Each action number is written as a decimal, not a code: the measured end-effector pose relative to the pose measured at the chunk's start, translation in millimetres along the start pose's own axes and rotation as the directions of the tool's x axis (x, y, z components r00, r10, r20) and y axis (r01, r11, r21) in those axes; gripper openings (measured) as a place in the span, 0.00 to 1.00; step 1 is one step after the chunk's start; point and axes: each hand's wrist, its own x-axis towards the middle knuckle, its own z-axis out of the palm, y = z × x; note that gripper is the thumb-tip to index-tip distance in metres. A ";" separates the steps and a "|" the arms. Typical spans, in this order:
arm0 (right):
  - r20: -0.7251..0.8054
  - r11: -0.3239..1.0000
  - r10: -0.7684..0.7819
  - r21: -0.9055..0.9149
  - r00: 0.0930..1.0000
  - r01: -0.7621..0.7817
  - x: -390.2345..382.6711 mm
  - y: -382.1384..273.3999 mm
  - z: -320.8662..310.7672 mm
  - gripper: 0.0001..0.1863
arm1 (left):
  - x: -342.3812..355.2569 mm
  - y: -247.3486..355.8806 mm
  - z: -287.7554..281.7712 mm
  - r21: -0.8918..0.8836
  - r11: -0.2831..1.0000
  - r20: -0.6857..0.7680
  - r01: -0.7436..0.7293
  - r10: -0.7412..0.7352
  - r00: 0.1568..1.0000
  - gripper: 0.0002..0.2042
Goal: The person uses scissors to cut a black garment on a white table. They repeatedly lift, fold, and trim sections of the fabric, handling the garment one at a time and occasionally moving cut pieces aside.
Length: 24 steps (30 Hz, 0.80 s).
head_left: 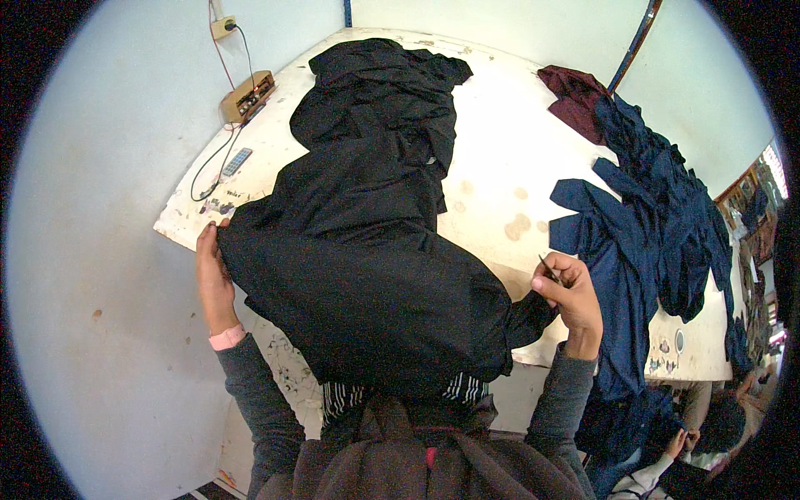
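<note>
A big black garment (367,283) lies spread down the middle of the white, stained desk (492,167), its near end hanging over the edge toward the person's lap, its far end bunched up near the wall. The left hand (213,279) is closed on the garment's left edge, fingers curled over the cloth at the desk's near left corner. The right hand (571,292) is raised just off the garment's near right corner, thumb and fingers pinched around a thin dark tool (549,269); I cannot make out what kind of tool it is. A flap of the black cloth reaches up just beside that wrist.

To the right lies a heap of navy blue garments (650,208), spilling over the desk's right edge, with a maroon piece (575,100) at the far end of it. On the far left corner sits a small tan box with switches (247,96), cables trailing from it, and a slim remote (237,161) nearer. Low at the right, another person's hands (683,442) show.
</note>
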 end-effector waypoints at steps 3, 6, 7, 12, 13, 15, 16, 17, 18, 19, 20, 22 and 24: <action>-0.016 0.997 0.021 -0.074 1.000 -0.023 1.4 2.5 9.3 0.07 | -22.6 -7.2 11.3 0.529 0.834 -0.064 -0.157 0.224 0.973 0.26; -0.075 0.985 0.072 -0.152 0.995 -0.083 7.7 7.5 28.7 0.10 | -49.0 -0.6 36.4 0.676 0.668 0.049 -0.310 0.379 0.924 0.25; -0.097 0.973 0.092 -0.201 0.991 -0.110 12.1 15.0 32.6 0.11 | -61.7 4.8 51.9 0.657 0.664 0.115 -0.357 0.380 0.918 0.24; -0.060 0.971 0.038 -0.234 0.997 -0.052 34.5 49.3 55.1 0.13 | -122.4 14.0 124.1 0.471 0.710 0.567 -0.524 0.211 0.796 0.23; -0.049 0.961 0.074 -0.263 0.996 -0.084 37.8 51.6 59.1 0.12 | -130.9 9.8 132.9 0.454 0.672 0.665 -0.585 0.181 0.724 0.23; -0.012 0.996 0.029 -0.089 0.999 -0.030 36.0 47.3 68.0 0.10 | -150.1 6.1 153.8 0.419 0.596 0.786 -0.685 0.139 0.602 0.25; 0.007 1.000 0.005 0.002 1.000 -0.005 34.1 41.6 72.6 0.09 | -159.8 8.2 163.7 0.416 0.548 0.815 -0.726 0.129 0.565 0.26; 0.013 0.999 0.026 0.026 1.000 -0.027 30.8 29.4 77.4 0.06 | -163.0 5.2 170.0 0.408 0.539 0.831 -0.737 0.115 0.544 0.27; 0.012 0.999 0.010 0.050 1.000 -0.010 27.8 23.5 79.1 0.06 | -164.8 -0.1 175.4 0.387 0.506 0.844 -0.771 0.143 0.517 0.27; 0.010 0.997 -0.006 0.074 1.000 0.005 25.0 19.6 80.1 0.06 | -165.9 -6.1 180.5 0.365 0.471 0.856 -0.803 0.170 0.488 0.27; 0.008 0.995 -0.025 0.098 1.000 0.024 23.8 17.3 80.1 0.06 | -166.1 -10.9 185.1 0.341 0.432 0.868 -0.835 0.196 0.456 0.27; -0.062 0.999 -0.012 -0.033 0.998 0.010 26.6 22.0 75.4 0.07 | -163.1 -22.3 190.3 0.359 0.387 0.876 -0.850 0.173 0.449 0.25; -0.107 0.977 0.005 -0.212 0.994 -0.028 29.9 26.6 72.1 0.08 | -159.7 -32.0 194.5 0.363 0.350 0.885 -0.863 0.159 0.437 0.24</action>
